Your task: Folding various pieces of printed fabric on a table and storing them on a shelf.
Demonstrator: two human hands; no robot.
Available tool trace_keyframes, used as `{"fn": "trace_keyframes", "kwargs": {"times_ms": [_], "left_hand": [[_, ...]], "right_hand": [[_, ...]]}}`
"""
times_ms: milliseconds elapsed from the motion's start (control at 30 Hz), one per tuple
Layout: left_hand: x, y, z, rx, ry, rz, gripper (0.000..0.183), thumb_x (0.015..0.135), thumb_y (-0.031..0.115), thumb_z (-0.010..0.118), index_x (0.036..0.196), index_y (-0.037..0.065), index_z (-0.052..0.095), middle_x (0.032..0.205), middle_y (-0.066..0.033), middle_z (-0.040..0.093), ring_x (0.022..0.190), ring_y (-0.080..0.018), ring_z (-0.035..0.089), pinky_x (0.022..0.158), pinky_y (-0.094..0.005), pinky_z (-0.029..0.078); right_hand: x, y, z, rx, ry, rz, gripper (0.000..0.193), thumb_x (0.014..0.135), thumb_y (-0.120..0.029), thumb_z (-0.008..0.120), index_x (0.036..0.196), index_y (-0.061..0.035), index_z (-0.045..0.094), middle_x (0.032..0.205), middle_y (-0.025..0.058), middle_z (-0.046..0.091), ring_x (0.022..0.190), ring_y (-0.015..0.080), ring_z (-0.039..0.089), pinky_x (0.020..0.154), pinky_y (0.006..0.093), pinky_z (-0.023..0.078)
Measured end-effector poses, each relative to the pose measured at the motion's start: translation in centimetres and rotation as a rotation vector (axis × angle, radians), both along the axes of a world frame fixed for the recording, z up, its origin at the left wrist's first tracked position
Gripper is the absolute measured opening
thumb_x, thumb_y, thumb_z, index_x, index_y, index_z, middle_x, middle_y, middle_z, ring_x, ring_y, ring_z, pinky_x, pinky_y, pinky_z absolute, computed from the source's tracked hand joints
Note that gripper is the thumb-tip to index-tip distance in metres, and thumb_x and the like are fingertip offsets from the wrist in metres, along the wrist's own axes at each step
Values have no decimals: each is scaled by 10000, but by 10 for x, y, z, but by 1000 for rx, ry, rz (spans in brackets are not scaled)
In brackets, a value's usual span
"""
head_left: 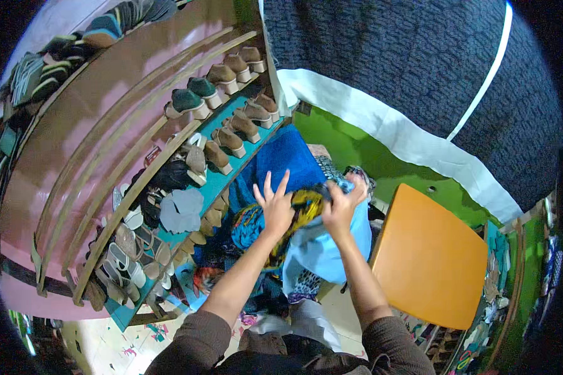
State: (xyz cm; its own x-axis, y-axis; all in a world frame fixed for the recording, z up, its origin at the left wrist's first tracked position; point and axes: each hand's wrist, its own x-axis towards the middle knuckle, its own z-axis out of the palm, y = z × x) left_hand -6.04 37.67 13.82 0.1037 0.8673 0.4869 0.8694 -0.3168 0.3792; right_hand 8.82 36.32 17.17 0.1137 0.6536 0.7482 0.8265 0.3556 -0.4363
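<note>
Between my hands lies a yellow-and-black patterned fabric (308, 208), partly smeared by motion. My left hand (276, 211) is at its left end with several fingers stretched apart; its thumb side touches the fabric. At the right end my right hand (339, 205) has its fingers curled on the fabric's edge, slightly blurred. Beneath and in front of them is a light blue cloth (322, 250). A bright blue patterned fabric (247, 228) bunches beside my left wrist. Behind the hands rests a dark blue cloth (278, 159). More patterned fabric (336, 175) sits beyond my right hand.
A wooden rack (131, 169) with several heeled shoes (230, 140) runs along the left. An orange board (431, 256) stands close to my right forearm. A dark textured curtain (394, 56) hangs at the back before a green wall (338, 137). Scraps litter the floor (116, 350).
</note>
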Motion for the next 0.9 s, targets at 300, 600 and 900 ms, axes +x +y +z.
{"fn": "trace_keyframes", "kwargs": {"times_ms": [300,600,900], "left_hand": [[92,126,131,325,-92,-31,80,664,82,630,733,57,660,1362,31,350,1289,-330,176,1025,-583,28],[110,209,143,267,-56,-80,172,683,176,659,843,121,690,1362,-82,347,1274,-342,208,1021,-569,49],[68,152,-76,-412,117,50,652,777,487,534,1267,68,432,1375,-238,221,1298,-366,135,1020,-557,16]], "right_hand": [[81,123,136,343,-15,-143,348,591,17,605,924,-83,624,1167,186,350,1154,366,258,975,446,219],[116,217,132,352,-53,-219,414,600,-10,627,984,-164,616,1129,142,390,1139,328,345,1012,559,194],[155,241,-87,-407,-311,-315,371,707,-110,572,1073,-164,576,1080,97,507,1052,298,453,958,474,307]]}}
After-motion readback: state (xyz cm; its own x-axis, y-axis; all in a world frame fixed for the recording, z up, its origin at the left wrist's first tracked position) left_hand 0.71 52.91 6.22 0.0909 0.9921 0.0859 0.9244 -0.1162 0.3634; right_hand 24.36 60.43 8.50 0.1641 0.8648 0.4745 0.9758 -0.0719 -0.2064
